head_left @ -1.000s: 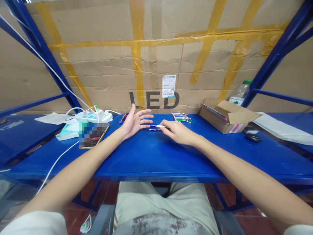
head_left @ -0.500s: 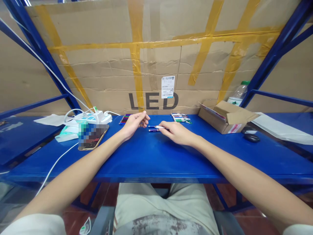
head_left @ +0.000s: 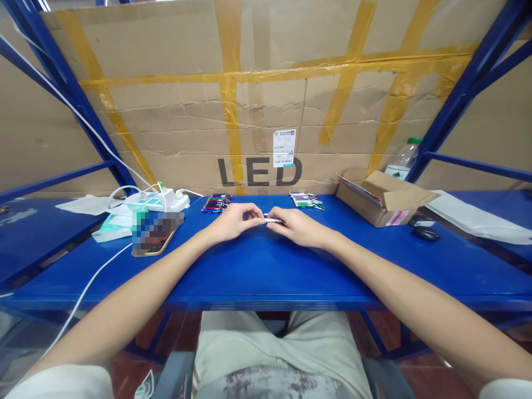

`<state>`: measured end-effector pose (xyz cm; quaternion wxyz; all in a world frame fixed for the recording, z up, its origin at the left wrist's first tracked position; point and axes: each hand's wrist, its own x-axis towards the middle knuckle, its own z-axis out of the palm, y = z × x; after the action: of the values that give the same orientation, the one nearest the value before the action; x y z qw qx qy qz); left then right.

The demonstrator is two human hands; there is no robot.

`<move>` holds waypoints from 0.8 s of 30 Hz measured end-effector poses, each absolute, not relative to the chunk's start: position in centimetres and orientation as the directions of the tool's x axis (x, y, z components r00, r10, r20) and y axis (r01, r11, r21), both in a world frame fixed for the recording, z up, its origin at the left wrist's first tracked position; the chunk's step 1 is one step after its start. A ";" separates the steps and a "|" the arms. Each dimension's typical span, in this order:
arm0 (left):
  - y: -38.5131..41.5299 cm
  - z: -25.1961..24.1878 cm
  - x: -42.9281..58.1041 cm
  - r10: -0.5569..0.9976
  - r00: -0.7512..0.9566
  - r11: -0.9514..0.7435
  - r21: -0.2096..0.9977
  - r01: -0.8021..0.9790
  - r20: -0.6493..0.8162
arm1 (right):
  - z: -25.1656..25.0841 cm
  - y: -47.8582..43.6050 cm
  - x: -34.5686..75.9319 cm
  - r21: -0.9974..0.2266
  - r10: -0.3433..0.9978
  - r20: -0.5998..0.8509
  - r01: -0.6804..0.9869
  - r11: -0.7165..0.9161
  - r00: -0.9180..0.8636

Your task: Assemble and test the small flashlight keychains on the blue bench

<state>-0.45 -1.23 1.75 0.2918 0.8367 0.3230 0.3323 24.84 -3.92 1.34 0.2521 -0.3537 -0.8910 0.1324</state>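
Over the middle of the blue table, my right hand (head_left: 300, 226) is closed around a slim, silvery-white pen (head_left: 273, 220). My left hand (head_left: 236, 220) meets it from the other side, thumb and fingers pinched at the pen's left end. A dark strip shows just above the pen between the hands, perhaps a second pen, mostly hidden by fingers. Behind my left hand lies a row of dark, purple and blue pens (head_left: 215, 203). Beyond my right hand sits another group of several coloured pens (head_left: 306, 200), with green ones nearest me.
On the left are a phone (head_left: 157, 235), a green-white packet (head_left: 118, 224) and a white power strip (head_left: 166, 199) with cables. To the right stand an opened cardboard box (head_left: 366, 202), a black mouse (head_left: 426, 233) and a bottle (head_left: 403, 158). Cardboard (head_left: 174, 127) walls the back.
My left hand has moved right and down from an open pose to pinch the pen's end. The left row of pens shows more fully. The blue pen ends are covered by fingers now.
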 end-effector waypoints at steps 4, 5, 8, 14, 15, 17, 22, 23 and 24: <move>-1.0 1.9 -1.0 0.723 0.577 -0.657 0.635 0.406 0.379 | 1.2 -3.1 25.5 -0.384 0.710 0.328 0.598 0.703 -0.623; -0.8 1.8 -1.1 0.716 0.582 -0.670 0.614 0.418 0.385 | 1.2 -2.8 25.7 -0.366 0.712 0.320 0.611 0.702 -0.625; -0.5 1.6 -1.5 0.693 0.600 -0.707 0.540 0.457 0.399 | 1.2 -2.2 26.3 -0.353 0.717 0.300 0.625 0.696 -0.629; -0.1 1.6 -1.7 0.676 0.649 -0.734 0.405 0.546 0.350 | 2.0 -2.0 27.0 -0.342 0.740 0.230 0.659 0.669 -0.632; -0.1 1.6 -1.7 0.678 0.659 -0.732 0.392 0.558 0.327 | 2.1 -2.0 27.0 -0.338 0.752 0.207 0.676 0.655 -0.626; -0.1 1.5 -1.6 0.688 0.664 -0.721 0.377 0.581 0.293 | 2.3 -2.1 27.0 -0.319 0.771 0.168 0.706 0.632 -0.614; -0.1 1.1 -1.4 0.700 0.658 -0.712 0.349 0.610 0.278 | 2.3 -2.2 27.0 -0.229 0.803 0.127 0.771 0.594 -0.582; 0.0 1.0 -1.4 0.697 0.661 -0.715 0.337 0.612 0.279 | 2.3 -2.2 27.0 -0.214 0.808 0.122 0.780 0.588 -0.576; 0.1 0.9 -1.4 0.696 0.659 -0.717 0.326 0.617 0.285 | 2.3 -2.2 27.0 -0.199 0.814 0.117 0.789 0.581 -0.569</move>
<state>-1.42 0.13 0.90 0.1009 0.9050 0.3627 0.1979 26.98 -2.18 2.26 0.0984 -0.4535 -0.8836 0.0624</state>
